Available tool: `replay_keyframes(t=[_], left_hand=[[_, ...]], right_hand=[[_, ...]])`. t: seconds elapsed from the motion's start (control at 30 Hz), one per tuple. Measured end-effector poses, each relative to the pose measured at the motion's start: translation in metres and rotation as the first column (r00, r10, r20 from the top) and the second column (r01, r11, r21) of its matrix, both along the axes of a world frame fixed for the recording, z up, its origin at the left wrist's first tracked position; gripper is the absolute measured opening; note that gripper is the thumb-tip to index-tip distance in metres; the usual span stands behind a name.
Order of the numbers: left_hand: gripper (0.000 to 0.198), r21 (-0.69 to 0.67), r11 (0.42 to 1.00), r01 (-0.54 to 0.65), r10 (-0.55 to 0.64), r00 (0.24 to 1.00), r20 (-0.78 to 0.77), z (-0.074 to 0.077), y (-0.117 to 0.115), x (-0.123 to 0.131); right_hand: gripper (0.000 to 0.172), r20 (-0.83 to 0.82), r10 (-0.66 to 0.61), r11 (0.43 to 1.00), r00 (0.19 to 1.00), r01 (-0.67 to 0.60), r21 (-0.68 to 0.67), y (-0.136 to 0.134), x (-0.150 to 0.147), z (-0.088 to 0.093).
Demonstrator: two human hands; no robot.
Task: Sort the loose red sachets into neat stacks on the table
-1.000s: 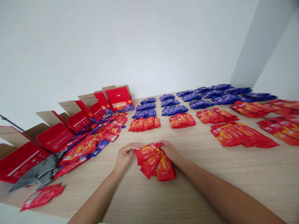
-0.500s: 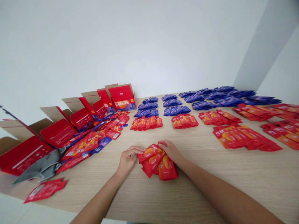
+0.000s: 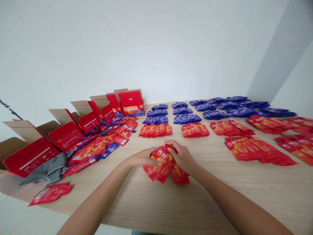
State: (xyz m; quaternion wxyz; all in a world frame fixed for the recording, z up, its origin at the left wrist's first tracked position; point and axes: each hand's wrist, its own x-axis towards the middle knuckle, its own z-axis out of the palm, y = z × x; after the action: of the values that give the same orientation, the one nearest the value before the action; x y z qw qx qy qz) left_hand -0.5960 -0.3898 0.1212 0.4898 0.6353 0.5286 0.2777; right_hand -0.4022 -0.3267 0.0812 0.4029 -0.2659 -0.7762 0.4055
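Observation:
Several red sachets (image 3: pixel 160 163) with orange fruit prints are fanned out in a bunch at the middle front of the table. My left hand (image 3: pixel 146 158) grips the bunch from the left, its thumb lying across the front sachet. From the right, my right hand (image 3: pixel 181 156) is closed round the upper right side of the same bunch. The fingers behind the sachets are partly hidden. Beyond my hands, small stacks of red sachets (image 3: pixel 155 130) lie in a row, with stacks of blue sachets (image 3: pixel 156 120) behind them.
Open red cartons (image 3: pixel 66 135) stand along the left side, and a mixed heap of sachets (image 3: pixel 97 147) lies before them. A grey cloth item (image 3: pixel 49 171) and loose red sachets (image 3: pixel 51 193) sit at the left front. More red sachet stacks (image 3: pixel 256 148) cover the right.
My left hand has moved from the bunch's left edge onto its front, thumb now over the sachets. The bunch is gathered closer together. The view has shifted slightly.

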Motion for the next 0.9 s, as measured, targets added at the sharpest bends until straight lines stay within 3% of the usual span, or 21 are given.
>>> replay_keyframes(t=[0.07,0.13,0.23,0.37,0.53,0.63,0.77,0.9], left_hand=[[0.058,0.045,0.997,0.063,-0.062,0.998,-0.019,0.003,-0.001,0.010],[0.053,0.114,0.993,-0.012,0.017,0.999,-0.040,-0.005,-0.001,0.019],[0.049,0.230,0.962,-0.150,0.160,0.987,-0.026,-0.031,-0.001,0.031],[0.064,0.308,0.920,-0.244,0.217,0.969,0.120,-0.065,0.002,0.044],[0.064,0.217,0.915,-0.341,0.275,0.918,0.286,-0.085,0.005,0.053],[0.059,0.225,0.895,-0.385,0.301,0.894,0.333,-0.092,0.006,0.055],[0.061,0.320,0.848,-0.422,0.321,0.890,0.323,-0.098,0.006,0.056],[0.062,0.339,0.833,-0.438,0.335,0.886,0.321,-0.099,0.002,0.058]], right_hand=[[0.037,0.048,0.042,0.993,0.998,-0.047,0.109,-0.003,0.006,0.012],[0.036,0.071,0.065,0.982,0.995,-0.077,0.170,-0.004,0.011,0.015],[0.032,-0.001,0.005,0.989,1.000,-0.005,0.148,-0.003,0.018,0.004],[0.041,-0.197,-0.135,0.987,0.971,0.114,-0.116,-0.003,0.020,-0.020],[0.050,-0.343,-0.203,0.889,0.917,0.025,-0.457,0.001,0.011,-0.044],[0.055,-0.349,-0.143,0.851,0.926,-0.065,-0.522,0.001,0.007,-0.052],[0.069,-0.336,0.045,0.872,0.941,-0.201,-0.446,-0.003,0.008,-0.056],[0.076,-0.313,0.219,0.846,0.924,-0.340,-0.411,-0.006,0.012,-0.053]])
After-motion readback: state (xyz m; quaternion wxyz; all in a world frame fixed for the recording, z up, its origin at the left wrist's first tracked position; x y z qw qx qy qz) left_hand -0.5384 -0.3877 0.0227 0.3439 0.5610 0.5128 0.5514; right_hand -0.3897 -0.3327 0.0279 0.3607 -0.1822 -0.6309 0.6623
